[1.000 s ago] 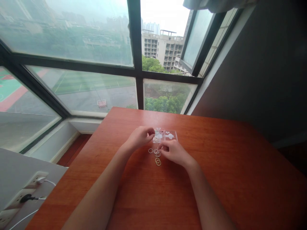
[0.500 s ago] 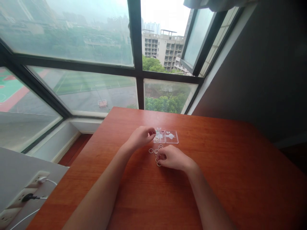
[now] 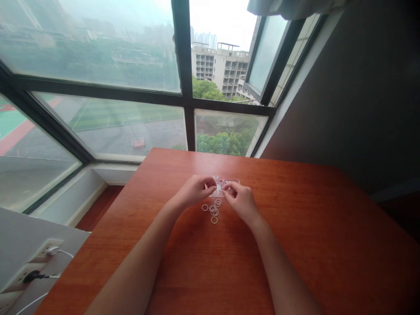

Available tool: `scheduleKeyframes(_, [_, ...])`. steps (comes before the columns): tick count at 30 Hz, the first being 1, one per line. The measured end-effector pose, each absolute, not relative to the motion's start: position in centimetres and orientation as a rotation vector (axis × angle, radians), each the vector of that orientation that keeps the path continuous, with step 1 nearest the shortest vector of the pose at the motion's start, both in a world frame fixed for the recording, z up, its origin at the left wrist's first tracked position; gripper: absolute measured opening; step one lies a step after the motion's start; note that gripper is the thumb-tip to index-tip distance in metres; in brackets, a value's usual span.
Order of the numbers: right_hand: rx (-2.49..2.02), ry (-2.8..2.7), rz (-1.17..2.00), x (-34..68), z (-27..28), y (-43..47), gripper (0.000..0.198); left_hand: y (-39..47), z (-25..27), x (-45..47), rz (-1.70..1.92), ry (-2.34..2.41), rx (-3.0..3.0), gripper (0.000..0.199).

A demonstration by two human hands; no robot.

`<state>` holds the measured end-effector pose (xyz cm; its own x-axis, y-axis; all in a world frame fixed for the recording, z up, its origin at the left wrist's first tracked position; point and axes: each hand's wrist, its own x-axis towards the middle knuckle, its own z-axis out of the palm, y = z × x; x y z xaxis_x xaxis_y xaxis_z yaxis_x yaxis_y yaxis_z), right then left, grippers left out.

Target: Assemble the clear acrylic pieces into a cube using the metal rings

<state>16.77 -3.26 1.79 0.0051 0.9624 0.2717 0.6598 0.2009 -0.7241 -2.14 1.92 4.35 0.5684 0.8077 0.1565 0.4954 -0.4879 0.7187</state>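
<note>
A small clear plastic box (image 3: pixel 218 192) lies with its lid folded out to the right, and several small rings, some reddish, show inside it. My left hand (image 3: pixel 197 189) is closed in a pinch at the box's left edge. Over the lid side, my right hand (image 3: pixel 241 197) has thumb and fingertips pressed together; whatever is in them is too small to make out. It covers most of the lid. Just nearer to me, several pale thin rings (image 3: pixel 212 208) lie in a loose cluster, with one yellowish ring (image 3: pixel 214 220) closest to me.
All of this sits on a reddish-brown wooden table (image 3: pixel 203 271). Behind its far edge stand dark-framed windows (image 3: pixel 187 103), one pane tilted open. At lower left, a wall socket strip (image 3: pixel 28 271) has plugs and white cables. A dark wall (image 3: pixel 354 100) rises on the right.
My right hand has moved up and away from the loose rings to the open box. My left hand has shifted slightly right along the box. The view has tilted a little.
</note>
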Motion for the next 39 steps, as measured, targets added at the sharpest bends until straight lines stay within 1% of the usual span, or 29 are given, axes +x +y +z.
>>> scheduleKeyframes(5, [-1.544,-1.671,0.468,16.6,1.9,-3.2,0.01,1.6,4.5,-1.6,0.624,0.956,2.107,0.021])
scheduleKeyframes(12, [-1.501,-1.662,0.474,16.3,1.9,-3.3,0.011,1.4,4.3,-1.1,0.626,0.94,2.112,0.017])
scheduleKeyframes(21, [-1.498,-1.665,0.506,16.4,2.1,-3.3,0.01,2.2,4.3,-2.6,0.637,1.133,2.224,0.015])
scheduleKeyframes(34, [-1.449,-1.891,0.648,16.4,2.6,-3.8,0.01,2.4,4.7,-3.6,0.573,1.278,2.32,0.016])
scheduleKeyframes(37, [-1.403,-1.987,0.73,16.3,3.0,-4.3,0.014,2.4,5.0,-3.8,0.571,1.261,2.326,0.017])
scheduleKeyframes(39, [-1.36,-2.067,0.845,16.2,3.2,-4.8,0.02,2.3,4.9,-3.8,0.564,1.241,2.326,0.016])
